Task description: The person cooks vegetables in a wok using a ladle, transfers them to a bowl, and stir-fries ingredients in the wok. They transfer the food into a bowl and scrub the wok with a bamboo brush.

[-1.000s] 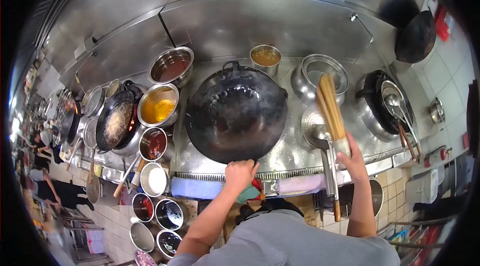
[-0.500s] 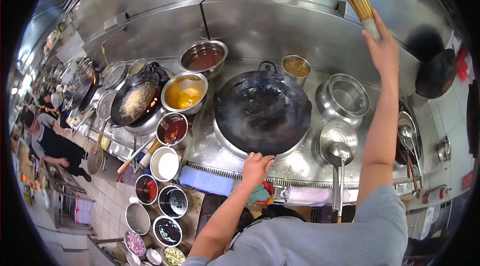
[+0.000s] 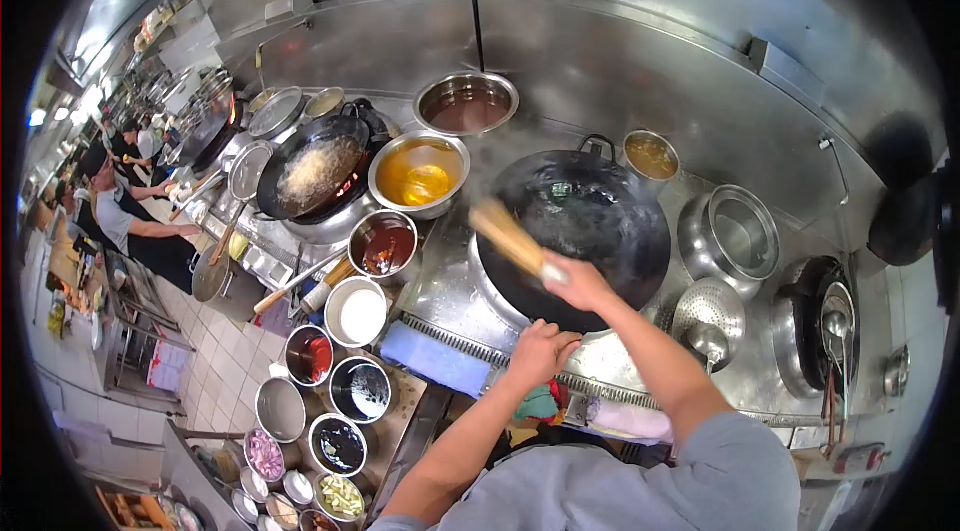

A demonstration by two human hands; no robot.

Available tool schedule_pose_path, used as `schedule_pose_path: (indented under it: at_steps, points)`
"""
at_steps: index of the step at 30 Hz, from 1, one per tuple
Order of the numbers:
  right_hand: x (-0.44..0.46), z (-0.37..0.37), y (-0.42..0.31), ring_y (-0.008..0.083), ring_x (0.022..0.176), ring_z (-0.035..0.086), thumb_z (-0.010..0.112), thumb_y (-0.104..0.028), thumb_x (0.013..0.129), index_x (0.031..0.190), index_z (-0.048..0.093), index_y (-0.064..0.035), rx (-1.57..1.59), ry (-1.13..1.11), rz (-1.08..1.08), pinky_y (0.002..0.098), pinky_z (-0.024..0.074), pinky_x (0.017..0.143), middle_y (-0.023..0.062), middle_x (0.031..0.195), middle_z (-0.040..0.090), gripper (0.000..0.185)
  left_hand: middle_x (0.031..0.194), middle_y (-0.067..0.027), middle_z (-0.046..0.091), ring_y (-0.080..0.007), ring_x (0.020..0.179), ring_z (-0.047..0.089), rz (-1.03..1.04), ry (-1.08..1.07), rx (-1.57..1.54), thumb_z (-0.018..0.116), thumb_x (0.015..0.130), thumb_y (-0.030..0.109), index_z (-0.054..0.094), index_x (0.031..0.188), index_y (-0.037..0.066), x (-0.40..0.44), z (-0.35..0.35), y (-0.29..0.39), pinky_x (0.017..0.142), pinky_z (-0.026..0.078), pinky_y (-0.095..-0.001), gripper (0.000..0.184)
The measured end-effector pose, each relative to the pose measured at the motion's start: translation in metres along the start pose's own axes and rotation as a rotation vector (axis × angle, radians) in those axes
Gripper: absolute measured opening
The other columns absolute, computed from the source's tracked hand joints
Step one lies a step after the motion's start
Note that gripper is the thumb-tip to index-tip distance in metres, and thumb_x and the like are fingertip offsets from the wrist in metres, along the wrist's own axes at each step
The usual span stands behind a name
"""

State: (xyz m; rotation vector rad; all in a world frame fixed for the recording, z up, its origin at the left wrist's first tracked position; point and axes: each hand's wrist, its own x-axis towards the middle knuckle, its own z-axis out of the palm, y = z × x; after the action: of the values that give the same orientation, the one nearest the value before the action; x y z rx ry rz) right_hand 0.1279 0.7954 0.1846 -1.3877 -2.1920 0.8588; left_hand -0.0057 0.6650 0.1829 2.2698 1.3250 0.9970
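Observation:
My right hand (image 3: pixel 577 283) grips the bound end of a bamboo brush (image 3: pixel 508 237), its bristles pointing left across the left edge of the big black wok (image 3: pixel 600 221). The brush is slightly blurred. At the wok's near rim, my left hand (image 3: pixel 541 349) is closed; what its fingers grip is hard to make out, most likely the rim. Dark, wet metal shows inside the wok, with a little haze over it. The wok's far loop handle (image 3: pixel 597 143) points to the back wall.
Left of the wok are a bowl of yellow oil (image 3: pixel 425 174), a bowl of brown liquid (image 3: pixel 466 103) and a second wok with pale food (image 3: pixel 318 171). A perforated ladle (image 3: pixel 708 311) lies right. Co-workers (image 3: pixel 125 201) stand far left.
The brush was over the ladle, then raised high at the right, and is now low at the wok's left side. My left hand stays at the near rim. The view has turned.

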Motion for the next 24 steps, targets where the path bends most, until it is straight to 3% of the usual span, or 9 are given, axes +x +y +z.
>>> schedule_pose_path:
  at_steps: [2,4,9,11,15,17,19,21,24]
  points:
    - [-0.031,-0.077,-0.014,0.0274,0.089,0.064,0.07,-0.031,0.074,0.132,0.048,-0.0274,0.158,-0.54,0.346,0.0353,0.0469,0.083,0.0166,0.1,0.066,0.062,0.068,-0.0069,0.053,-0.0253,0.068,0.05,-0.01,-0.005,-0.01,0.066,0.079,0.023,0.071,0.091,0.013,-0.004,-0.001,-0.002,0.062,0.043,-0.0363,0.017]
    - [-0.016,-0.126,0.076,0.0246,0.092,0.063,0.073,-0.029,0.071,0.125,0.054,-0.0262,-0.145,-0.481,0.263,0.0357,0.0474,0.082,0.0103,0.1,0.066,0.058,0.068,-0.0069,0.054,-0.0252,0.069,0.05,0.0,0.002,-0.015,0.065,0.079,0.025,0.071,0.092,0.013,-0.001,-0.003,-0.005,0.062,0.044,-0.0363,0.018]
    - [0.013,-0.133,0.063,0.0355,0.087,0.062,0.063,-0.03,0.078,0.105,0.061,-0.0081,-0.358,0.852,0.435,0.0454,0.0491,0.072,0.0168,0.096,0.065,0.035,0.068,-0.006,0.056,-0.0249,0.071,0.052,-0.004,-0.041,0.006,0.065,0.079,0.029,0.071,0.091,0.014,0.001,-0.005,-0.012,0.065,0.045,-0.0362,0.021]
    - [0.022,-0.078,0.032,0.036,0.087,0.063,0.064,-0.035,0.075,0.096,0.066,-0.0099,-0.453,0.427,0.655,0.0436,0.0502,0.076,0.0169,0.094,0.066,0.033,0.066,-0.0058,0.055,-0.0252,0.068,0.052,0.019,-0.027,0.005,0.065,0.079,0.03,0.072,0.09,0.014,0.002,-0.002,-0.012,0.063,0.045,-0.0365,0.02]
    - [-0.016,0.006,0.009,0.0355,0.086,0.063,0.07,-0.032,0.072,0.121,0.057,-0.0148,-0.108,0.115,-0.141,0.0411,0.0501,0.074,0.0173,0.091,0.066,0.053,0.07,-0.0064,0.057,-0.026,0.068,0.053,0.0,-0.026,-0.019,0.07,0.074,0.026,0.072,0.087,0.017,0.003,-0.006,-0.016,0.061,0.045,-0.0371,0.016]
    - [-0.028,-0.072,-0.019,0.0347,0.087,0.063,0.07,-0.029,0.073,0.13,0.049,-0.0213,0.216,-0.466,0.402,0.0387,0.0498,0.075,0.0179,0.094,0.065,0.061,0.074,-0.0066,0.058,-0.0251,0.072,0.054,-0.021,-0.034,-0.055,0.069,0.076,0.029,0.072,0.089,0.018,0.003,-0.005,-0.021,0.064,0.044,-0.0376,0.017]
    - [-0.017,-0.124,0.036,0.0334,0.089,0.062,0.064,-0.03,0.078,0.126,0.052,-0.0269,-0.318,-0.367,0.17,0.043,0.0479,0.079,0.0144,0.095,0.066,0.049,0.074,-0.0059,0.059,-0.0246,0.073,0.054,0.0,-0.043,-0.031,0.067,0.077,0.032,0.072,0.091,0.019,0.001,-0.007,-0.019,0.065,0.044,-0.0376,0.019]
    - [-0.009,-0.146,0.038,0.0323,0.09,0.062,0.062,-0.029,0.08,0.122,0.054,-0.0199,-0.553,0.309,0.523,0.0456,0.047,0.078,0.014,0.093,0.065,0.044,0.074,-0.0052,0.06,-0.0241,0.075,0.055,0.015,-0.031,-0.004,0.065,0.078,0.034,0.071,0.092,0.019,0.005,-0.007,-0.018,0.067,0.044,-0.0376,0.022]
    - [0.019,-0.096,0.032,0.0343,0.09,0.062,0.063,-0.031,0.078,0.102,0.061,-0.0083,-0.323,0.799,0.604,0.0457,0.0493,0.074,0.0158,0.094,0.064,0.033,0.07,-0.0021,0.062,-0.0227,0.076,0.055,-0.026,-0.126,0.036,0.062,0.079,0.039,0.071,0.097,0.02,0.004,-0.005,-0.016,0.067,0.042,-0.0359,0.028]
